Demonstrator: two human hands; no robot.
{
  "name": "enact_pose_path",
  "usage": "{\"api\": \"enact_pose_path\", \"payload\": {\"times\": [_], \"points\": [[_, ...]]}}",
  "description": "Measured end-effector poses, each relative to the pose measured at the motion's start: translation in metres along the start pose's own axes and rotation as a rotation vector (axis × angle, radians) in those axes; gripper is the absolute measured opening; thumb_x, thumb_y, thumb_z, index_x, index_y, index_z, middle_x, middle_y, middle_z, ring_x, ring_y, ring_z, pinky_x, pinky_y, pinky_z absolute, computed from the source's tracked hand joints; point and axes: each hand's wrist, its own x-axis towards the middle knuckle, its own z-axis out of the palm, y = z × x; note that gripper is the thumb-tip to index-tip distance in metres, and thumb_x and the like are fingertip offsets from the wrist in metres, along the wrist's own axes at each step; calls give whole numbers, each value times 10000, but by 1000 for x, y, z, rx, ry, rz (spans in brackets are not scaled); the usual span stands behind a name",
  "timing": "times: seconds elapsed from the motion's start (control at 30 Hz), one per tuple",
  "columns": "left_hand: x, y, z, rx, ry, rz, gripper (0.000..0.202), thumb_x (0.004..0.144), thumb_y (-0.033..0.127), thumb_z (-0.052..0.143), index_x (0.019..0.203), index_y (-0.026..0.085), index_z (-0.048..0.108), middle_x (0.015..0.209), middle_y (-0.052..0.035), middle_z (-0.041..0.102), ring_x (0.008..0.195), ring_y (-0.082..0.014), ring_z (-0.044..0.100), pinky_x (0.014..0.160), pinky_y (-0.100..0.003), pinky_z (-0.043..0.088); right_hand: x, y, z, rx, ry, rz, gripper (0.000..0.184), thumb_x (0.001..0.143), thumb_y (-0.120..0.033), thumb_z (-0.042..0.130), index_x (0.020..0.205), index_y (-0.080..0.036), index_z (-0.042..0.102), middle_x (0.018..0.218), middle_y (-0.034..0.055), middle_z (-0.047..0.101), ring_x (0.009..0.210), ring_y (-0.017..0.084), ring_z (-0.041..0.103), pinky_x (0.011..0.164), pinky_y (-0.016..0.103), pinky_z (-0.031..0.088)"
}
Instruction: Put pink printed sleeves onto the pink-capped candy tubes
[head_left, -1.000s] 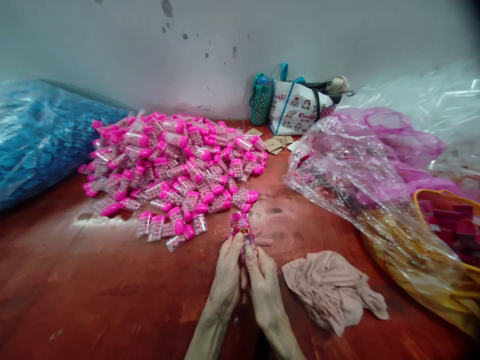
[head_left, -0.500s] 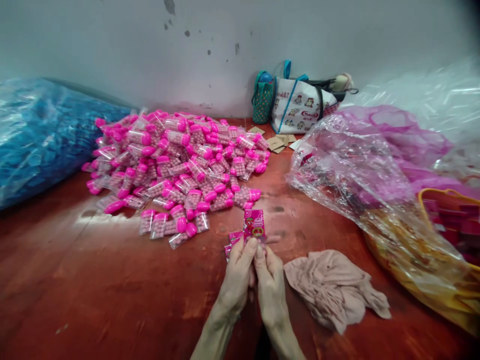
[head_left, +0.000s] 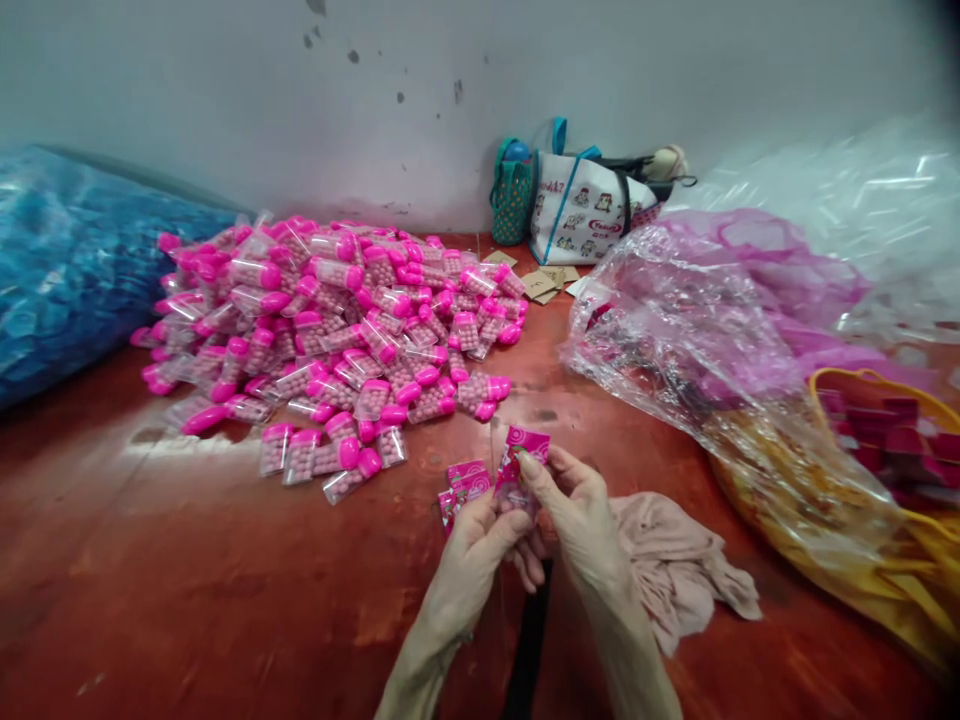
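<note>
Between both hands is a small candy packet (head_left: 529,439) with a bright pink printed top and a clear lower part. My left hand (head_left: 478,548) is closed on its lower end. My right hand (head_left: 581,510) pinches its upper right side, thumb across the print. Just left of it, a few pink printed packets (head_left: 469,476) lie on the red-brown surface (head_left: 247,590), partly behind my left hand. Beyond them spreads a big heap of clear candy bottles (head_left: 375,345) with pink caps and pink balls inside.
A blue plastic sack (head_left: 75,270) lies at the left. At the right are a pale cloth (head_left: 682,560), crumpled clear plastic (head_left: 675,330) and a yellow-rimmed bag (head_left: 847,375) with pink pieces inside. A white tote (head_left: 592,215), a teal bottle holder (head_left: 512,205) and cardboard pieces (head_left: 541,286) sit by the wall.
My right hand has shifted up and right along the packet, which now tilts to the right. My left hand has stayed at its lower end. The view has turned slightly right.
</note>
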Motion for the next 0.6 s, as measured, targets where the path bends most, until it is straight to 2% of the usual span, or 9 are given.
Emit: {"api": "enact_pose_path", "payload": {"times": [0.07,0.2,0.3,0.37,0.43,0.5,0.6], "points": [[-2,-2,1,35,20,16,137,810,270,547,787,136,532,605,-6,599,465,-100,556,435,-196,430,5,2,2,159,10,23,246,764,-401,609,823,-163,612,629,-9,622,501,107,550,479,210,433],[-5,-1,1,157,115,33,163,823,273,529,734,137,516,601,8,574,430,-58,491,404,-162,376,1,9,9,269,23,0,149,709,-292,692,785,-171,649,712,1,669,621,108,602,582,195,480],[-7,3,0,237,143,52,177,825,292,521,735,140,509,508,38,518,391,-49,436,383,-153,338,-9,19,14,261,14,55,163,699,-302,700,772,-163,654,663,5,663,513,106,580,461,195,470],[-8,6,-1,263,133,48,187,824,312,517,744,144,503,473,49,488,382,-54,422,378,-156,330,-15,25,16,246,65,69,178,682,-301,713,783,-166,655,669,8,669,507,112,583,429,191,464],[-8,8,-2,274,99,27,198,822,329,515,747,147,499,469,50,484,381,-59,426,378,-163,336,-19,28,15,232,110,58,191,664,-285,730,801,-172,659,699,10,679,573,121,609,491,190,492],[-8,7,-4,296,55,-1,192,820,328,519,757,148,506,482,49,488,391,-62,440,385,-164,345,-19,26,10,234,101,51,213,653,-277,741,819,-170,660,703,8,680,610,122,620,548,192,508],[-7,1,-5,337,-17,-51,161,818,307,529,825,147,540,544,37,521,413,-64,471,394,-165,362,-15,20,5,275,49,77,221,688,-311,714,837,-161,651,587,-18,636,467,88,567,434,165,468]]}}
